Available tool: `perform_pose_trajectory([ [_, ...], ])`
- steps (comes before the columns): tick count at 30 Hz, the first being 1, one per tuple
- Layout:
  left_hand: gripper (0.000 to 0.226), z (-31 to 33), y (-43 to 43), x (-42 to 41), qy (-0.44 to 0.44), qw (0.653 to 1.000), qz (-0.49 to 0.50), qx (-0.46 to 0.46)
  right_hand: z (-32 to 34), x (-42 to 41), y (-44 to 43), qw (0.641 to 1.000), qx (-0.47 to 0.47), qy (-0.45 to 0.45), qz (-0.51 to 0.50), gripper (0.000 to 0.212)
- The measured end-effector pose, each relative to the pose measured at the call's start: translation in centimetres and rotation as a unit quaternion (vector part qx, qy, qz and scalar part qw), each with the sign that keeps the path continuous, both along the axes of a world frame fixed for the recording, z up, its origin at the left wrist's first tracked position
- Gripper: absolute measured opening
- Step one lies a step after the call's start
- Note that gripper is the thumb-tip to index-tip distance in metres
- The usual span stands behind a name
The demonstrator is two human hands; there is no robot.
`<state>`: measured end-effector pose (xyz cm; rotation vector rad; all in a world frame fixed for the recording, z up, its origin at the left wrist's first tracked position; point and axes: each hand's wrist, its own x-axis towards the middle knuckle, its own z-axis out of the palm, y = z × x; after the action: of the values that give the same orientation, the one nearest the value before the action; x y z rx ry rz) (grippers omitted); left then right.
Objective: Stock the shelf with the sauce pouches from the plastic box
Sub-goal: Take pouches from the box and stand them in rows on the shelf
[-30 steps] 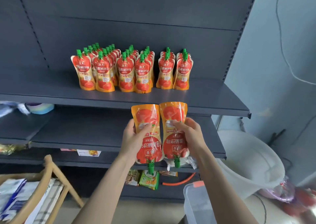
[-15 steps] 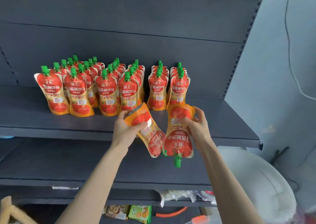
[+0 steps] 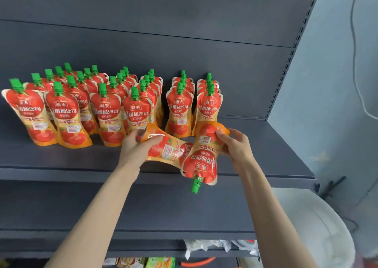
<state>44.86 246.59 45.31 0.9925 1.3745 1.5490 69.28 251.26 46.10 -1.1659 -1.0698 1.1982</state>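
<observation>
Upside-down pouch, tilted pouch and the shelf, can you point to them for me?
upside-down pouch [image 3: 201, 165]: head view, on its red label.
tilted pouch [image 3: 167, 152]: head view, on its middle, at the white panel.
shelf [image 3: 266, 145]: head view, on its bare top, right of the pouches.

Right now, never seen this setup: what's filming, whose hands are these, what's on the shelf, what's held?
There is no machine here. A person is stocking by hand, and the single picture comes from a wide-angle camera worn on their head, looking forward and down. That is why both forearms reach in from the bottom edge.

On the dark grey shelf are rows of standing pouches, red and orange with green caps on top.

The left hand grips a tilted pouch. The right hand holds an upside-down pouch, whose green cap points down past the shelf's front edge. Both are just in front of the rows.

A white container sits at the lower right.
</observation>
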Motion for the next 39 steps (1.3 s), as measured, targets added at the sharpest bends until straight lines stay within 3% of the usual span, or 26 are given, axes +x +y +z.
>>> perform_pose_trajectory([
  [5,0.036,-0.6,-0.1,-0.5,-0.058,0.998,0.002,-0.008,-1.4,-0.5,-0.5,0.991,-0.036,0.117,0.05,0.017],
  [9,0.027,-1.4,-0.7,-0.6,-0.105,0.993,-0.031,-0.046,-2.2,-0.5,-1.1,0.986,-0.082,0.116,0.087,0.013],
  [12,0.023,-2.4,-1.5,-0.5,-0.119,0.989,-0.049,-0.069,-2.7,-0.9,-1.6,0.985,-0.112,0.084,0.097,0.024],
  [15,0.021,-3.2,-2.3,-0.2,-0.127,0.988,-0.061,-0.062,-3.1,-1.2,-1.9,0.988,-0.121,0.062,0.076,0.034],
  [17,0.018,-3.6,-2.8,0.0,-0.122,0.99,-0.042,-0.055,-3.2,-1.0,-2.1,0.991,-0.103,0.067,0.056,0.024],
  [22,0.021,-5.1,-4.1,0.9,-0.144,0.987,0.051,-0.041,-3.5,0.4,-3.2,0.977,-0.048,0.2,-0.056,0.013],
  [24,0.015,-5.3,-4.6,1.8,-0.142,0.985,0.088,-0.04,-3.8,0.3,-3.8,0.973,-0.032,0.214,-0.08,0.025],
  [27,0.015,-5.5,-5.3,2.9,-0.171,0.977,0.119,-0.054,-4.3,-1.0,-5.0,0.979,-0.045,0.17,-0.099,0.043],
  [32,0.035,-6.2,-6.5,2.4,-0.151,0.982,0.078,-0.077,-6.3,-1.1,-6.8,0.986,-0.085,0.088,-0.117,0.035],
  [35,0.046,-6.3,-6.8,1.5,-0.11,0.988,0.013,-0.103,-6.9,-1.1,-7.7,0.987,-0.106,0.041,-0.113,0.033],
  [39,0.054,-5.9,-7.0,1.6,-0.06,0.978,-0.136,-0.146,-7.0,-1.0,-8.6,0.993,-0.112,-0.027,-0.036,0.035],
])
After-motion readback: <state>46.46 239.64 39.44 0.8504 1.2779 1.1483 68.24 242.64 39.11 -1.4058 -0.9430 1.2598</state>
